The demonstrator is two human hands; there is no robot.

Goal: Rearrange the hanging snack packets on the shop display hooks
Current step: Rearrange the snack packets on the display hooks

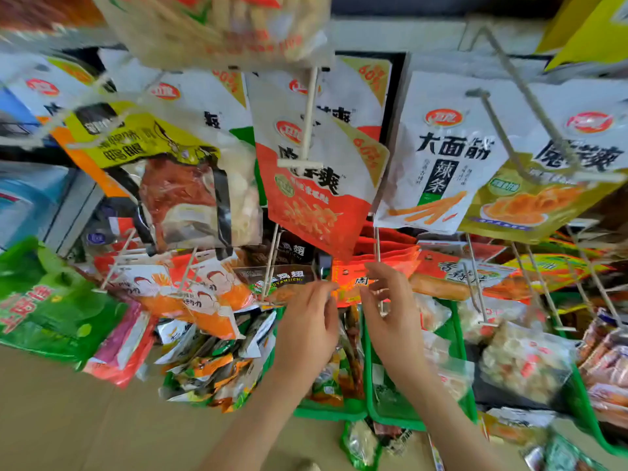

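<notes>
Pinching red packet [347, 278] at its left edge with left hand [307, 322]; holding same packet beside hook [377, 248] with right hand [390, 312], fingers curled.

The upward path is blocked by a low-hanging red-and-white packet [316, 198]; a narrow gap is left between 2 hook wires [377, 246]; green baskets [331, 413] are crowded below.

packets [316, 185] on hooks [307, 117], baskets [390, 413] below
</notes>
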